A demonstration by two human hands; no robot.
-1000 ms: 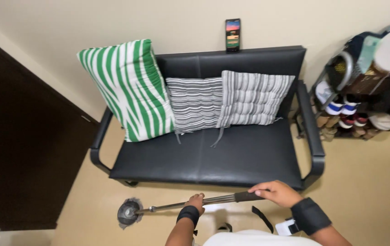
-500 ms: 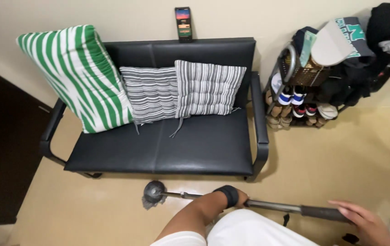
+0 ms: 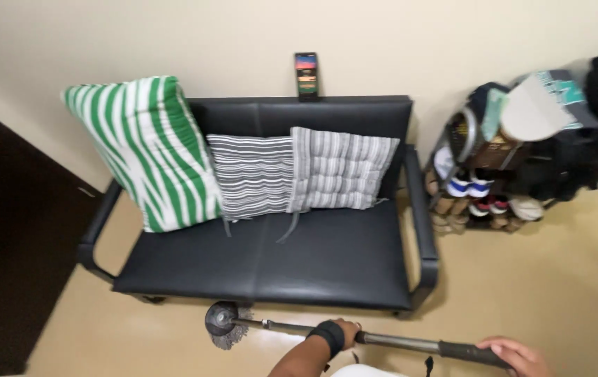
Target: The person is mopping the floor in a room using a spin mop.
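The mop (image 3: 299, 327) lies almost level across the floor (image 3: 522, 293), its long axis left to right, head (image 3: 223, 322) at the left by the sofa's (image 3: 278, 258) front edge. Left hand (image 3: 346, 332) is clamped mid-pole, nearer the head; right hand (image 3: 515, 355) is closed round the dark grip (image 3: 463, 349) at the far end

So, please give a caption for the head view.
Both hands hold a mop by its pole on the floor before a black sofa.

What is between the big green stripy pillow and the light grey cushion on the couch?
A darker grey striped cushion leans between the green-and-white pillow and the light grey cushion, as the head view shows.
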